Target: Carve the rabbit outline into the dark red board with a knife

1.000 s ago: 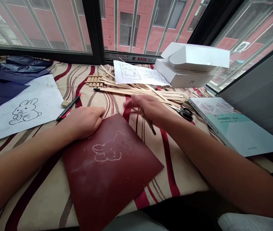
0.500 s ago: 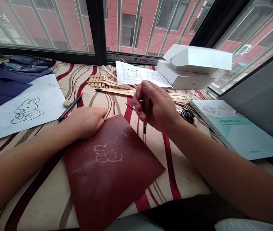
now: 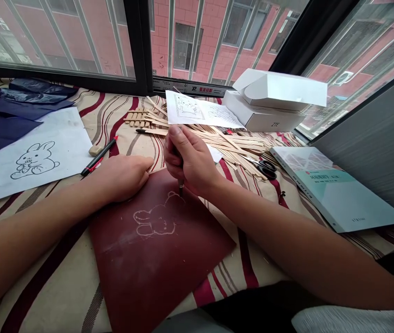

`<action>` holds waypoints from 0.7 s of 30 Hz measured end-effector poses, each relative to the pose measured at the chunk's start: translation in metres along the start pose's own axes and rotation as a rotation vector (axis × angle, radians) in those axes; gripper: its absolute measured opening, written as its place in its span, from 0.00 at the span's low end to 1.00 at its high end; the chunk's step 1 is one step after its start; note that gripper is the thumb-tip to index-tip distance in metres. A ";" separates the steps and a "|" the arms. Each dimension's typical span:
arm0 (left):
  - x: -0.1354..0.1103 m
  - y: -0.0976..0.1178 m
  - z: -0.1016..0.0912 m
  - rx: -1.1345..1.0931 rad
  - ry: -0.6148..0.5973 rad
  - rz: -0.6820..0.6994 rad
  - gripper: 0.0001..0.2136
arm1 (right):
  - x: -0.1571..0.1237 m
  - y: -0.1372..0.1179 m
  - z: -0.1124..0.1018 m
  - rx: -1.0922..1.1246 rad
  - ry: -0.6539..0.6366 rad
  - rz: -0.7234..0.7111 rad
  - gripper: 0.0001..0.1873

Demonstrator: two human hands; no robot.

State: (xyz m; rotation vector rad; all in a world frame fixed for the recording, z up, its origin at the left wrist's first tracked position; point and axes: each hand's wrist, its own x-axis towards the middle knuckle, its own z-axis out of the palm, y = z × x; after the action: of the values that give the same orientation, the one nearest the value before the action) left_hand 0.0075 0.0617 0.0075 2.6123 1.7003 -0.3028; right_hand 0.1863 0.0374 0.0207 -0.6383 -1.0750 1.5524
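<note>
Right hand (image 3: 190,161) grips a slim carving tool (image 3: 181,187) upright like a pen, its tip set at the top of a rabbit outline (image 3: 157,217) scored into a maroon rubber sheet (image 3: 158,273). Left hand (image 3: 122,178), loosely curled and holding nothing, rests on the sheet's upper edge, seemingly to pin it steady. A rabbit drawing (image 3: 35,162) on white paper (image 3: 68,138) lies in easy view to the left, beside a red-and-black marker (image 3: 98,156). Wooden craft sticks (image 3: 231,148) lie heaped beyond.

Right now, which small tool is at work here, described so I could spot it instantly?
On the dark red sheet, find the pale scratched rabbit outline. At its ear, the right hand grips a slim carving tool, metal-tipped, the only tool touching the sheet.
</note>
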 end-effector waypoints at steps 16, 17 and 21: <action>-0.002 0.003 -0.003 0.003 -0.002 0.014 0.14 | 0.008 0.004 -0.011 0.044 -0.174 0.136 0.24; -0.002 0.003 -0.003 -0.002 0.003 0.016 0.13 | 0.007 0.004 -0.011 0.033 -0.187 0.124 0.24; -0.004 0.003 -0.004 -0.023 0.002 0.034 0.12 | 0.004 0.005 -0.008 -0.019 -0.276 0.085 0.25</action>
State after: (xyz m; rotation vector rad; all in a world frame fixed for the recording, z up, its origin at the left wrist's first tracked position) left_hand 0.0094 0.0575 0.0115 2.6233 1.6479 -0.2784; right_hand 0.1899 0.0434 0.0128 -0.4972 -1.2826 1.7410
